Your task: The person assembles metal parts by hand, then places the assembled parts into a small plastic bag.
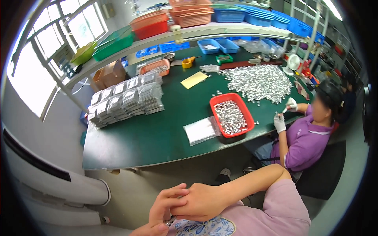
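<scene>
My left hand (pixel 160 207) and my right hand (pixel 202 200) are together in front of my chest, below the table's near edge. The left fingers are bent and touch the knuckle side of the right hand. My right fingers are curled inward, their tips mostly hidden. Between the hands, by the left thumb, a small dark, shiny metal piece (pixel 170 221) shows. I cannot tell what it is or which hand holds it. Both hands are away from the green table (pixel 157 135).
On the table are a red tray (pixel 213 103) of small silvery pieces, a large silvery pile (pixel 258 82), a clear bag of white sheets (pixel 200 131) and stacked packets (pixel 125 96). At right, a seated person in purple (pixel 305 145) wears white gloves. Above runs a shelf (pixel 189 38) with baskets.
</scene>
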`<state>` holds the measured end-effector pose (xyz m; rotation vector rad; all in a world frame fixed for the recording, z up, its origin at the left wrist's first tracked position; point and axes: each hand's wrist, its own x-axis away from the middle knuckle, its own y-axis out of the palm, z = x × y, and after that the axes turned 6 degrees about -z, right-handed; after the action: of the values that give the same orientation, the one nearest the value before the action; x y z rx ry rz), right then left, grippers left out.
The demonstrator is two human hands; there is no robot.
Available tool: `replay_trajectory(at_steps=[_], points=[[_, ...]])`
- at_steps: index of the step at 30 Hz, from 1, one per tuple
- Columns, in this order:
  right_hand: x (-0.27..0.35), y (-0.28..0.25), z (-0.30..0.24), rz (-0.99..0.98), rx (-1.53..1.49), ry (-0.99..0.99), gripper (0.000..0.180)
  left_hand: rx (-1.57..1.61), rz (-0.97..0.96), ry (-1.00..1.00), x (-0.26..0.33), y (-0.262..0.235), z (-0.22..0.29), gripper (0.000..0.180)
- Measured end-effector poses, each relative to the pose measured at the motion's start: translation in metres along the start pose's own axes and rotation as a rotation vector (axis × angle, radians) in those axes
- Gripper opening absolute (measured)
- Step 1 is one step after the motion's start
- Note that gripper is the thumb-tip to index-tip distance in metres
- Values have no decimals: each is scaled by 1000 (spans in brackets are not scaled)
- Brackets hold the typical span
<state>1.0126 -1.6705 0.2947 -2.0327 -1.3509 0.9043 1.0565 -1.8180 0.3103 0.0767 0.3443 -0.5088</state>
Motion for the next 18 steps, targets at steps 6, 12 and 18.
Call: replay_trajectory(at_steps=[6,12,18], points=[[3,0,-7,81,67,-135,14,85,-162,31,11,-14,-9,46],[-6,0,-18,150,45,-146,20,-330,-258,93,9,-16,-1,25],[-3,4,3,214,-55,-89,13,77,-131,74,-4,-17,-24,63]])
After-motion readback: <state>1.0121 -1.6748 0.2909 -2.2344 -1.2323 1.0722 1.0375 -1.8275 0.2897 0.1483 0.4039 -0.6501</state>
